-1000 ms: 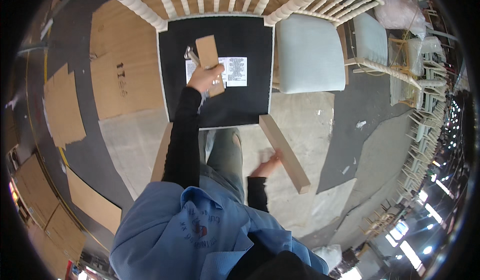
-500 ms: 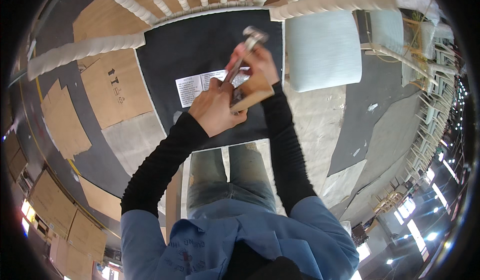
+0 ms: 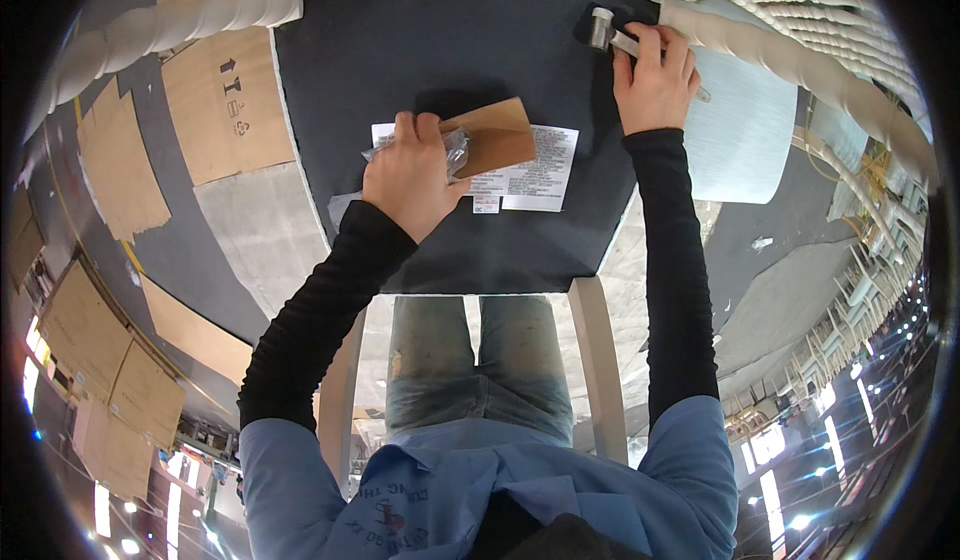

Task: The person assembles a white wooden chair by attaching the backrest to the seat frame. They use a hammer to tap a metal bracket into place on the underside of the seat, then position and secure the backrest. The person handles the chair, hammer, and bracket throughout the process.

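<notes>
My left hand [image 3: 412, 175] is closed on a crumpled clear plastic bag [image 3: 457, 154] and a folded piece of brown cardboard [image 3: 503, 140]. Both are above a black fabric panel [image 3: 450, 40] with a pale edge, which looks like the underside of a chair seat. Beneath them a printed white label sheet [image 3: 550, 168] shows in part. At the panel's far right corner, my right hand [image 3: 656, 80] has its fingers around the handle of a hammer [image 3: 601, 28]. The metal head points left, close over the fabric.
Whitish turned rails [image 3: 215, 12] extend from the panel's far corners. A pale blue cushion [image 3: 745, 125] is at the right. Near my legs stand two pale chair legs [image 3: 597, 360]. Flattened cardboard [image 3: 222, 110] covers floor at the left; many chair frames line the far right.
My hands have moved apart. The right has carried the hammer to the panel's far right corner; the left keeps the bag and cardboard near the label. The view has shifted.
</notes>
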The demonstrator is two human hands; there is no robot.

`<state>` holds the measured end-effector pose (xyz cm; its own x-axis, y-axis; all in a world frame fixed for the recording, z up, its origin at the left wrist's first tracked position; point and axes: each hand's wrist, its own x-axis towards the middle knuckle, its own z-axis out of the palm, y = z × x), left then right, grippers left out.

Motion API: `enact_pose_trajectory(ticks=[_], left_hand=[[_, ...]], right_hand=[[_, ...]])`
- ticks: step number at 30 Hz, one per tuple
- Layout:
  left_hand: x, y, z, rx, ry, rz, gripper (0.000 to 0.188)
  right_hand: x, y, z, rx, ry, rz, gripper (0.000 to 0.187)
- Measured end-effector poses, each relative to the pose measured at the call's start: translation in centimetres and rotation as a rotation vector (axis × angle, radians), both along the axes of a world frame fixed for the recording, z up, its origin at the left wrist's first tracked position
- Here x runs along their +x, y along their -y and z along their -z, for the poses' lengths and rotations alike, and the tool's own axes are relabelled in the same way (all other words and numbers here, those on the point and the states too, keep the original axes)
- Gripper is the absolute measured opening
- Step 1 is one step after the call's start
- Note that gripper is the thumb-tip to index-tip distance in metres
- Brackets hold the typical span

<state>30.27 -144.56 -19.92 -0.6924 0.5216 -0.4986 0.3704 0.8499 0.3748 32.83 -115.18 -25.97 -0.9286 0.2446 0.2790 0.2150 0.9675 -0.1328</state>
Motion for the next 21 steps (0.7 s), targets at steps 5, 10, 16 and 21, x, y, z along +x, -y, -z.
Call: enact_pose_trajectory(ticks=[5,10,16,21], left_hand=[[0.6,0.6,1.0,0.041,-0.05,-0.01,0.084],[0.6,1.4,1.3,0.186,-0.067,0.018,0.086],[0.3,2.6,2.0,0.326,-0.042,-0.037,0.053],[-1.9,6.4,2.4,0.525,-0.04,-0.187,0.037]], right_hand=[[0.1,-0.5,-0.8,-0.128,0.095,0.02,0.041],[1.5,1.6,-4.1,-0.182,0.109,-0.089,0.051],[4.5,9.6,-3.6,-0.299,0.386,-0.708,0.029],[3.3,7.2,-3.6,-0.806,0.612,-0.375,0.016]])
